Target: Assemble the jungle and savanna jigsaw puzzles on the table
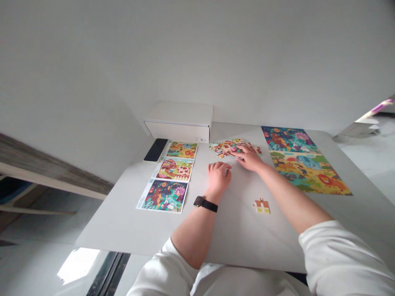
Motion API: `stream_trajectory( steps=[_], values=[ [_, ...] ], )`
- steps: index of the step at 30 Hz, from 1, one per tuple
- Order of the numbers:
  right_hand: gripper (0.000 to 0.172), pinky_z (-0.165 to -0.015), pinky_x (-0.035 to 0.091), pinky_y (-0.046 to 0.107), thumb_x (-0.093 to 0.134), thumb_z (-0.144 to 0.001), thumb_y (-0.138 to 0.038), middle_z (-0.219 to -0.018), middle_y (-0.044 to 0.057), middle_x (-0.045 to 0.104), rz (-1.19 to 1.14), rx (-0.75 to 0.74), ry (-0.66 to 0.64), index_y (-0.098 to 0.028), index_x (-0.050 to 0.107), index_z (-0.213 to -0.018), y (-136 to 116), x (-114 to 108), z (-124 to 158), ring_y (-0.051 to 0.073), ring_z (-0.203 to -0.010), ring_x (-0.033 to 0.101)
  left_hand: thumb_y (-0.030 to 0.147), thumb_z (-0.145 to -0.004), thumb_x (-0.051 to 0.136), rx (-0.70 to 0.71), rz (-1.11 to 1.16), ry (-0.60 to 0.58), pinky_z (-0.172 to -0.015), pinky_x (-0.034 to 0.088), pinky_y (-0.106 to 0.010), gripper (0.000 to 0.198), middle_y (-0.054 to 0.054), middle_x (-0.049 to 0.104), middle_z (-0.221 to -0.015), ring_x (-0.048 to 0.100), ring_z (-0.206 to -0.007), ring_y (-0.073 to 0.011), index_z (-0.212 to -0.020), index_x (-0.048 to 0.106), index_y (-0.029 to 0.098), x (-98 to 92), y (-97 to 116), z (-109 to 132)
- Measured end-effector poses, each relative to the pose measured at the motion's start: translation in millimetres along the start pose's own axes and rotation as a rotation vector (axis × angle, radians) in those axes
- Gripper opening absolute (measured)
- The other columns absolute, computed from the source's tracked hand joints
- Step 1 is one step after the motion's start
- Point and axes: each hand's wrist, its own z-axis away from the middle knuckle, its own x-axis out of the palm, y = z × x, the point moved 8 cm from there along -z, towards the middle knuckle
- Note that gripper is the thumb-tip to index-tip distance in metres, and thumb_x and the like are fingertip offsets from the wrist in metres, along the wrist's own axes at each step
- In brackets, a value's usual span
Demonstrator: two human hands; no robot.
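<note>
The person's right hand point(248, 157) lay over a loose heap of small, brightly printed cardboard jigsaw pieces point(222, 148) near the upper middle of the frame, with its fingers slightly spread and their tips on the pieces; whether they pinched one could not be told. The left hand point(218, 179) rested just below on the pale grey table point(173, 234), its fingers loosely together and slightly curled, touching no piece, with a black strap watch point(205, 204) on the wrist. A single orange-and-green jigsaw piece point(261, 206) lay apart, lower right of the hands. At the right of the frame, a large, multicoloured jungle-animal picture point(308, 172) lay flat, with a blue-and-purple picture point(288, 139) above it; whether these were joined pieces could not be told. Three small printed picture cards point(174, 169) stood in a column at left of centre. Most pieces visible remained heaped, not joined. Beyond the cards lay a black smartphone point(156, 150), and a white cardboard box point(179, 121) sat at the table's far edge.
</note>
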Motion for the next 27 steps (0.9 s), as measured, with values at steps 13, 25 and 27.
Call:
stream_trajectory(
  steps=[13, 25, 27],
  values=[
    [0.063, -0.135, 0.021, 0.071, 0.069, -0.103, -0.046, -0.181, 0.011, 0.036, -0.005, 0.087, -0.094, -0.040, 0.057, -0.164, -12.7, 12.5, -21.2, 0.046, -0.166, 0.033, 0.015, -0.097, 0.063, -0.005, 0.007, -0.017, -0.120, 0.037, -0.047, 0.023, -0.005, 0.078, -0.117, 0.065, -0.121, -0.0265, -0.106, 0.080, 0.029, 0.5, 0.6, 0.4],
    [0.053, -0.124, 0.046, 0.058, 0.062, -0.101, -0.041, -0.155, 0.017, 0.065, -0.045, 0.215, 0.186, -0.023, 0.069, -0.150, 57.6, -3.8, 21.4, 0.038, -0.143, 0.060, 0.016, -0.098, 0.064, -0.015, 0.036, -0.015, -0.126, 0.032, -0.051, 0.023, -0.004, 0.079, -0.117, 0.064, -0.125, -0.0264, -0.105, 0.080, 0.030, 4.4, -4.0, -0.2],
    [0.052, -0.123, 0.049, 0.055, 0.061, -0.102, -0.043, -0.151, 0.017, 0.067, -0.056, 0.249, 0.184, -0.022, 0.070, -0.148, 73.9, -5.3, 34.5, 0.037, -0.140, 0.062, 0.016, -0.097, 0.064, -0.013, 0.036, -0.020, -0.126, 0.033, -0.050, 0.023, -0.004, 0.079, -0.117, 0.065, -0.124, -0.0264, -0.105, 0.080, 0.030, 4.2, -3.9, -0.4]
  ],
)
